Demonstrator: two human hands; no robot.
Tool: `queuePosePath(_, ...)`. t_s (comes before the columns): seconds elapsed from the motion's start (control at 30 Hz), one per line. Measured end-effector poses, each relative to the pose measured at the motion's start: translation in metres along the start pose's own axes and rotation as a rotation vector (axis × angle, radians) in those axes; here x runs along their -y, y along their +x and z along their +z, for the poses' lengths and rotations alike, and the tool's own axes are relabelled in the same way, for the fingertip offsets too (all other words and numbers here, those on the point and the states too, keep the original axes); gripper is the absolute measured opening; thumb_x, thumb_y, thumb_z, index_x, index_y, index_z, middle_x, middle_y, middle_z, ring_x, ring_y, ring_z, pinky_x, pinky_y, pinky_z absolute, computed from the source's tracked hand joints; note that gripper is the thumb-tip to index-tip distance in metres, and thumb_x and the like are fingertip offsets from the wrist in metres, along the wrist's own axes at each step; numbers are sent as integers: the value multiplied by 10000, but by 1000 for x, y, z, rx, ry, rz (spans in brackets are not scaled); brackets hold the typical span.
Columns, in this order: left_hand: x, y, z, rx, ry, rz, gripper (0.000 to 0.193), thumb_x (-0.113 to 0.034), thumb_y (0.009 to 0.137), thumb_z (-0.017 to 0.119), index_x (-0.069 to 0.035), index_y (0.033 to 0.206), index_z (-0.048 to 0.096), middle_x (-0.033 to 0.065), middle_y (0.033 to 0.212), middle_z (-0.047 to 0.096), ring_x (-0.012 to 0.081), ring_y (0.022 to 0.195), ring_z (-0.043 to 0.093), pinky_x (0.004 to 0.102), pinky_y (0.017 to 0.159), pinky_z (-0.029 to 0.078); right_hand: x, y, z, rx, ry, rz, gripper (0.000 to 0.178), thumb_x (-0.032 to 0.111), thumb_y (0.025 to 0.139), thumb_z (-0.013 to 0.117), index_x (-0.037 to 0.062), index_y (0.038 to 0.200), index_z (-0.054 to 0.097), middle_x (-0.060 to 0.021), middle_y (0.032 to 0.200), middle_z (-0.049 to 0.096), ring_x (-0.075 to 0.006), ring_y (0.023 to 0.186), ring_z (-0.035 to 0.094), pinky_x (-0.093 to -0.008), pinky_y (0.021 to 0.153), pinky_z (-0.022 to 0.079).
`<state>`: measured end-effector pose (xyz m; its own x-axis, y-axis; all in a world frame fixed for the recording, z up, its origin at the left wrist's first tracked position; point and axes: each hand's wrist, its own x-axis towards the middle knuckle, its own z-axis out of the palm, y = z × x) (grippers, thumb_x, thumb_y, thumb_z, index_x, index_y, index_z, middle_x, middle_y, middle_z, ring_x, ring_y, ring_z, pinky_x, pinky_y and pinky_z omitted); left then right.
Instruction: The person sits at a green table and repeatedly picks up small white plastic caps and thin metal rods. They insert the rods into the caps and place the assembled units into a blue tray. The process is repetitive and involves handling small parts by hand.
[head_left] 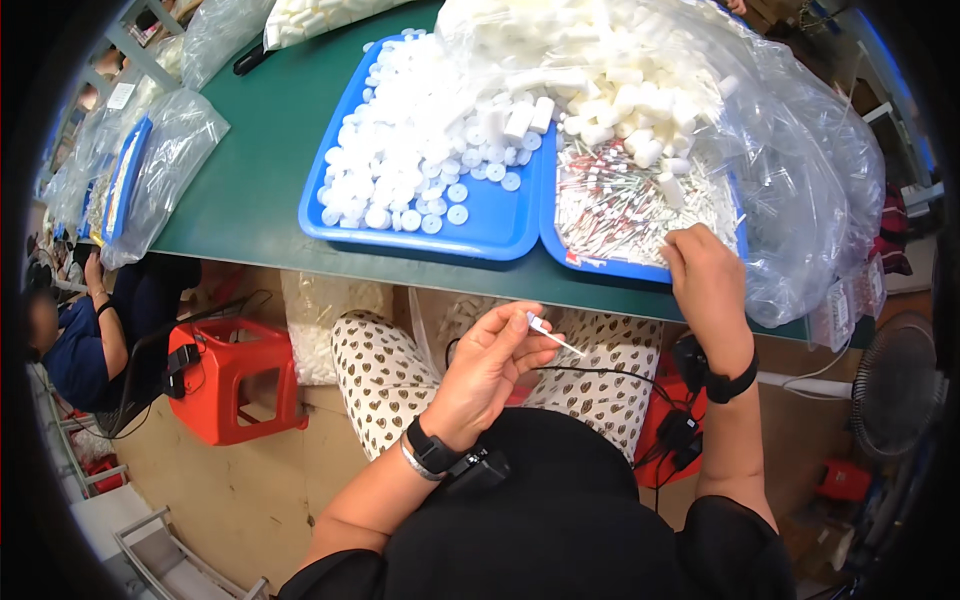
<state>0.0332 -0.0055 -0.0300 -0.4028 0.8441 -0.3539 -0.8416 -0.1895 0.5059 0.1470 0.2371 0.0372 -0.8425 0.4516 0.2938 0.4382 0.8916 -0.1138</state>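
Above my lap, my left hand (490, 365) pinches a thin white stick-like part (562, 340) with a wider white end between thumb and fingers. My right hand (708, 285) reaches over the near right edge of a blue tray (610, 268), fingertips bent down among slim white, red and green stick-like pieces (612, 205). Whatever those fingertips pinch is hidden. White cylinders (650, 152) spill from a clear plastic bag (790, 170) onto the far part of this tray. Beside it, a second blue tray (470, 232) holds a heap of translucent white discs (385, 170).
The trays stand on a green table (240, 215). At the left, a bagged blue tray (125, 180) leans near another person (85, 345). A red stool (235, 380) stands on the floor. Cables (680, 430) lie by my right thigh, and a fan (898, 385) stands at the right.
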Motion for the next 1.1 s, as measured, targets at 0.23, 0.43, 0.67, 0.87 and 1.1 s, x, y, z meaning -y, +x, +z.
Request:
queuePosePath(0.23,-1,-3,0,-44,-29,49,289,-253,1007,568,-39,1202,569,55,1007,649,182,994,679,288,859,549,10,-2,-5,-110,123,35,42,59,873,640,30,866,611,-116,822,590,-317,713,610,-393,630,476)
queuePosePath(0.43,-6,-4,4,-47,-23,108,310,-256,1004,573,-36,1222,554,55,1032,647,182,1002,674,290,859,541,66,-33,-16,97,600,-258,85,15,818,687,17,856,611,-99,714,609,-282,613,591,-368,586,461)
queuePosePath(0.67,-6,-3,5,-59,-84,138,279,-256,998,580,-72,1208,563,47,1076,652,187,1017,667,300,860,542,70,-38,-7,64,613,-264,130,-1,782,704,34,860,607,-75,707,617,-258,568,568,-369,542,429)
queuePosePath(0.87,-4,-3,4,-61,-66,143,270,-239,997,584,-71,1207,561,49,1072,652,181,1015,666,300,864,542,74,-40,-4,50,593,-267,128,-7,778,700,37,857,609,-70,706,614,-251,562,558,-364,541,423)
queuePosePath(1.1,-5,-3,3,-103,-60,191,263,-225,995,589,-59,1198,564,57,1064,661,179,1004,668,298,859,540,73,-40,-2,33,558,-253,135,-12,774,704,36,857,609,-69,720,615,-249,554,547,-356,539,416)
